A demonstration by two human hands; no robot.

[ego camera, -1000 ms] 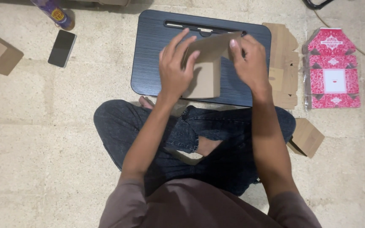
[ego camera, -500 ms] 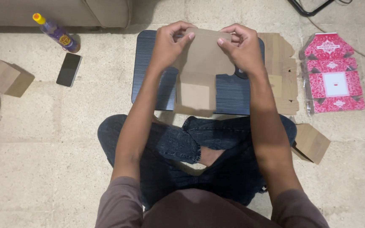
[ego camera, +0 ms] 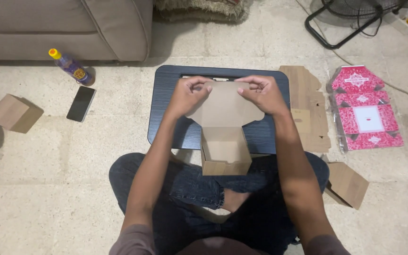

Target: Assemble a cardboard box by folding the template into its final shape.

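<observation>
Since the earlier frame, the cardboard box blank [ego camera: 224,127] has been lowered and flattened out toward the lap desk [ego camera: 166,108], w/ its big lid flap now spread wide at the far end and the half-formed tray part hanging off the near edge over the knees.

Largest to smallest: the sofa [ego camera: 62,28] is seen far left; the dark lap desk is set on the floor in front of the crossed legs; a stack of flat brown blanks [ego camera: 308,101] lies just right of it, and red printed flat cartons [ego camera: 362,108] further right. One folded box [ego camera: 348,184] sits near right, another [ego camera: 12,112] at far left. A phone [ego camera: 81,103] and a small bottle [ego camera: 70,67] lie left of the desk.

The flap's far corners are pinched by both hands: left hand [ego camera: 189,97] closed on the left corner, right hand [ego camera: 259,94] closed on the right corner.

Risks, as judged: the tray end is unsupported, so it could be sprung open or dropped off the near edge if grip is eased. If the flap is bent off its score line, a crooked crease or a torn corner could be caused. Uneven pull btwn hands could skew the fold.
</observation>
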